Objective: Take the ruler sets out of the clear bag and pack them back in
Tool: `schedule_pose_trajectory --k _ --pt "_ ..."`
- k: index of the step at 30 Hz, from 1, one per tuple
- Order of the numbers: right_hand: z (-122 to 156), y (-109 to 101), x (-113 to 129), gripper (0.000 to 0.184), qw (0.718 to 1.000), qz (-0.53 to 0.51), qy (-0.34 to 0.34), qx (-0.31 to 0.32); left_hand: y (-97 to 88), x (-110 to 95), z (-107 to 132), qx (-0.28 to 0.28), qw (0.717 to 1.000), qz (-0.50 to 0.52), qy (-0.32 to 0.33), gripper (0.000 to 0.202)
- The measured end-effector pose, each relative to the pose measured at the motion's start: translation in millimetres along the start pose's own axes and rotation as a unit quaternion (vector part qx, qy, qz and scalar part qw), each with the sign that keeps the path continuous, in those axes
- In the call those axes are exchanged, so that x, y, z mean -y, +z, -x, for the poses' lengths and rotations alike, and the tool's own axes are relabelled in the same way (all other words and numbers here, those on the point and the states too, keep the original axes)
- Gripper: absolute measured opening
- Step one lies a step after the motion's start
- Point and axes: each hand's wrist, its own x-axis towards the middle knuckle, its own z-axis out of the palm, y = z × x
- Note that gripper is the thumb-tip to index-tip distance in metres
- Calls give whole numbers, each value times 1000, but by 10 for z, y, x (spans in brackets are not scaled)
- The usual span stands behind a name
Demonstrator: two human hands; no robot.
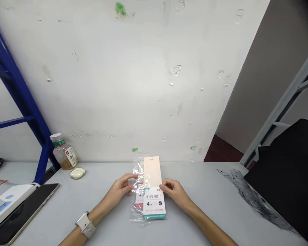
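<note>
A ruler set packet (154,203) with a white front, a teal bottom band and a peach upper part stands out at the middle of the desk. My right hand (175,193) pinches its right edge between thumb and finger. Left of it, a second packet (139,201) with a red bottom band is partly hidden behind the first. Shiny clear plastic bag (136,213) covers that side. At the bag's left edge is my left hand (120,189), its fingers curled against the plastic, a white watch on the wrist.
Toward the back left stand a clear jar (65,153) with a white lid and a pale mouse (77,173). A dark tablet (28,212) and a white power strip (5,201) lie at the left. A black bag-like object (290,181) covers the right side.
</note>
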Motion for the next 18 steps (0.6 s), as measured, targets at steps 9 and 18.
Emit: schedule_pose_trajectory --k 9,18 --pt "-152 -543 -179 40 991 115 4 -75 -376 138 -84 -164 966 -198 -13 39" --pt "-121 -694 -209 38 942 310 0 -130 -384 446 -69 -190 867 -459 38 33"
